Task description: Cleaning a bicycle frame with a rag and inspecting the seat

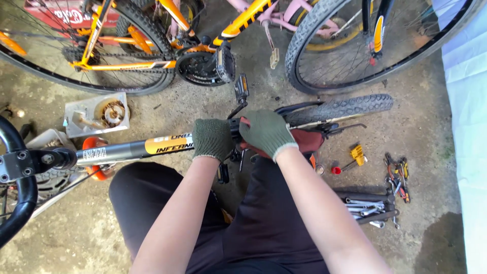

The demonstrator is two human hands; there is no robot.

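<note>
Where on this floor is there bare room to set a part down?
Bare concrete lies between the knobby tyre and the pliers, and at lower left below the handlebar stem. Crowded: the wrench roll and around both gloved hands.

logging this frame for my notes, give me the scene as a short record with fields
setting: concrete floor, bicycles around
left hand: green-gloved left hand grips the grey bike frame tube
right hand: green-gloved right hand presses on a dark red part beside the tube
near right: pile of wrenches, pliers
behind: orange bicycle, small knobby tyre
</note>
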